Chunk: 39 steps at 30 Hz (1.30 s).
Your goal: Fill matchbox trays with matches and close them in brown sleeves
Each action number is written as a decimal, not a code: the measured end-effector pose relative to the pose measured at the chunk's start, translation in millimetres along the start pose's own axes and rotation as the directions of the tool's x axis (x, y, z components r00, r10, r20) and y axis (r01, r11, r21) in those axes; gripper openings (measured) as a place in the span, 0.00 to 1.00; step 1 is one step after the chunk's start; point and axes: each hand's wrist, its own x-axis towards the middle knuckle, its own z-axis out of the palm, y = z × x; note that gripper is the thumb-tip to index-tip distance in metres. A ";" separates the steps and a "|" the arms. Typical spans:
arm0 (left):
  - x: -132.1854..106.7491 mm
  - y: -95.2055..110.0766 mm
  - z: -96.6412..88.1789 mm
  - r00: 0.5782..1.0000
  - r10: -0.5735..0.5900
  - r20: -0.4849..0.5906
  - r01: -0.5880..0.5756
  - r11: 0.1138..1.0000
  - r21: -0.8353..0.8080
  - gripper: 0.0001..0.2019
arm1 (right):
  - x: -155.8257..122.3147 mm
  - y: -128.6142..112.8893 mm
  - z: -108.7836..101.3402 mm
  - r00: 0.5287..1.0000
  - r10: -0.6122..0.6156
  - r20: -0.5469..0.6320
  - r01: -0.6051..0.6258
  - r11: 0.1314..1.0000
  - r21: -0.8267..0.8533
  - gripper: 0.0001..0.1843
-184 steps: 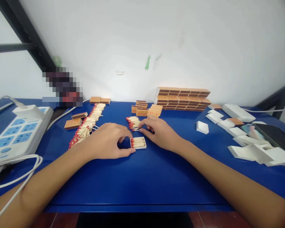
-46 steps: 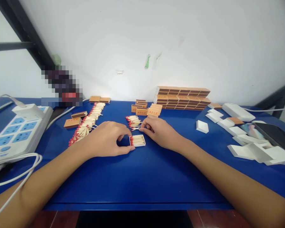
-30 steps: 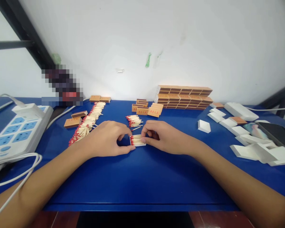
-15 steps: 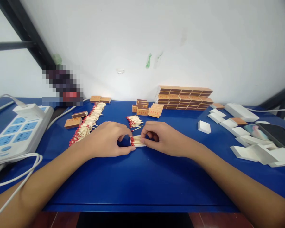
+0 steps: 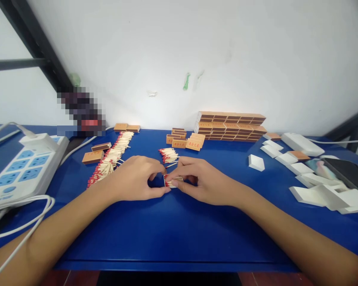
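A small white matchbox tray (image 5: 170, 182) full of red-tipped matches lies on the blue table (image 5: 173, 230). My left hand (image 5: 135, 178) pinches its left end between thumb and fingers. My right hand (image 5: 199, 180) covers most of the tray from the right, fingers curled and closed on it. Just behind the hands lies a small loose pile of matches (image 5: 168, 155).
A long row of matches (image 5: 110, 159) and orange matchbox sleeves (image 5: 92, 156) lie at left. More sleeves (image 5: 183, 141) and a stacked block of matchboxes (image 5: 231, 126) stand at the back. White trays (image 5: 301, 171) and a phone (image 5: 347, 171) are at right, a power strip (image 5: 24, 169) at left.
My right hand left the loose match pile and came down onto the tray, now covering most of it. My left hand has kept its hold on the tray's left end.
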 end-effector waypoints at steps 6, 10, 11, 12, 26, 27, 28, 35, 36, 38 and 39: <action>-1.0 -0.1 -0.1 1.000 -0.006 -0.002 0.006 1.000 0.002 0.13 | -0.7 3.8 -2.3 0.999 0.026 -0.027 -0.027 0.999 -0.043 0.13; -1.3 0.5 -0.5 1.000 -0.013 0.000 0.013 1.000 -0.005 0.13 | -1.5 2.3 -3.7 1.000 0.008 -0.027 -0.010 0.998 -0.064 0.12; -1.2 0.5 -0.5 1.000 -0.014 -0.002 0.014 1.000 -0.006 0.13 | -1.3 2.6 -3.7 1.000 0.010 -0.023 -0.011 0.998 -0.062 0.11; -1.2 0.5 -0.5 1.000 -0.014 -0.005 0.014 1.000 -0.005 0.13 | -0.9 4.0 -3.9 1.000 0.012 -0.025 -0.013 0.998 -0.060 0.11; -2.5 3.2 1.6 1.000 -0.019 0.014 0.019 0.999 -0.034 0.13 | 6.1 83.5 -40.2 0.919 0.085 -0.385 -0.283 0.823 -0.492 0.20; -2.4 3.5 1.7 1.000 -0.019 0.010 0.019 0.999 -0.030 0.13 | 5.5 80.4 -41.2 0.920 0.081 -0.384 -0.281 0.819 -0.500 0.19; -2.4 3.7 2.2 1.000 -0.018 0.006 0.019 1.000 -0.024 0.12 | 4.7 76.2 -42.6 0.918 0.072 -0.389 -0.276 0.822 -0.499 0.18; -2.2 2.7 9.8 0.985 -0.113 -0.132 0.099 0.989 -0.108 0.31 | -1.8 29.6 -42.9 0.958 0.057 -0.282 -0.129 0.960 -0.247 0.15; -2.1 2.5 9.9 0.972 -0.138 -0.189 0.118 0.986 -0.115 0.35 | -1.7 23.1 -39.4 0.968 0.052 -0.247 -0.111 0.966 -0.232 0.15; -2.1 1.8 9.5 0.950 -0.141 -0.279 0.119 0.988 -0.094 0.36 | -0.9 13.2 -31.1 0.979 0.043 -0.201 -0.087 0.973 -0.213 0.16; -1.9 1.3 9.3 0.946 -0.113 -0.303 0.094 0.993 -0.076 0.35 | -0.5 10.1 -27.3 0.981 0.034 -0.188 -0.073 0.977 -0.201 0.17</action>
